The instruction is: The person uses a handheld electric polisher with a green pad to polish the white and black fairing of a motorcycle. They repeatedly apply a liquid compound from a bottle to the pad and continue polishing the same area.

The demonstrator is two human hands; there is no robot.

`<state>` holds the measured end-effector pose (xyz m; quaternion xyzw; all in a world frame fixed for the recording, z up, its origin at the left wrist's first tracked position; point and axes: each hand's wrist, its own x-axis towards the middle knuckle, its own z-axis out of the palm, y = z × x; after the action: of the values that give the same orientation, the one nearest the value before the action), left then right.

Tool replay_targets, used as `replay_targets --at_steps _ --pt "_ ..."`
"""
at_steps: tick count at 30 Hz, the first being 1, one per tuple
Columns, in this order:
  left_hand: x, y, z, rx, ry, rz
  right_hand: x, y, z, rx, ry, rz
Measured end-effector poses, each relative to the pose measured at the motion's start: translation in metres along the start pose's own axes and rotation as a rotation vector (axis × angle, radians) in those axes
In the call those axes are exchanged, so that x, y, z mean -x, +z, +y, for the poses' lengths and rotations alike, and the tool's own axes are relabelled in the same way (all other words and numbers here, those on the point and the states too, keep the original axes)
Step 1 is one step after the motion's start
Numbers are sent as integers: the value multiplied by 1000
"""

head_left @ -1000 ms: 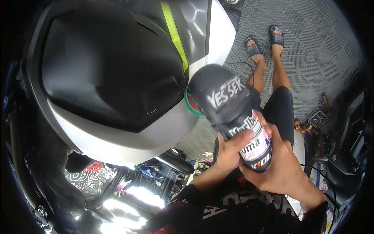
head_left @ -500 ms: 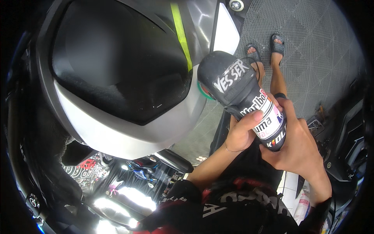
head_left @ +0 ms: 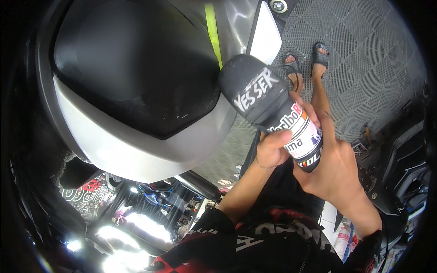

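Observation:
A black handheld power polisher (head_left: 255, 98) with white and coloured stickers on its body is held in both my hands. Its rounded head sits over the edge of the grey-white panel (head_left: 159, 159) of a large vehicle part on the left. The pad beneath is hidden, so contact with the panel cannot be made out. My left hand (head_left: 271, 149) grips the body from the left, thumb laid over the stickers. Around the rear end and far side wraps my right hand (head_left: 334, 159), its fingers partly hidden behind the tool.
A glossy black panel (head_left: 136, 68) fills the upper left, beside a lime-green strip (head_left: 212, 34). Two sandalled feet (head_left: 321, 54) stand on grey grid flooring (head_left: 350, 82). Dark motorbike bodywork (head_left: 396, 186) is close on my right. Bright lamps (head_left: 129, 255) glare at lower left.
Both hands have shifted the polisher slightly left, over the panel's edge. A green rim under its head, visible before, is now hidden. The whole view has also moved a little.

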<state>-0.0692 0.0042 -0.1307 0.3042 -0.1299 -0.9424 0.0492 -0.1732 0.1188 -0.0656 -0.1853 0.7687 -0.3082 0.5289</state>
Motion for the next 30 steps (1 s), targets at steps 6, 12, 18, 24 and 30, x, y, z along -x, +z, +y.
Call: replay_targets --at_steps 6,12,18,24,30 --pt "4 0 -4 -75 -21 63 4 6 4 -18 23 13" --pt "4 -2 1 -99 -4 71 1 8 -1 -46 -14 21" --pt "5 0 6 -21 6 31 3 7 -10 -3 4 11" --pt "12 9 9 -113 -22 156 5 7 -11 -40 15 -27" --pt "13 9 10 -122 -45 178 5 2 -12 -100 -1 -36"
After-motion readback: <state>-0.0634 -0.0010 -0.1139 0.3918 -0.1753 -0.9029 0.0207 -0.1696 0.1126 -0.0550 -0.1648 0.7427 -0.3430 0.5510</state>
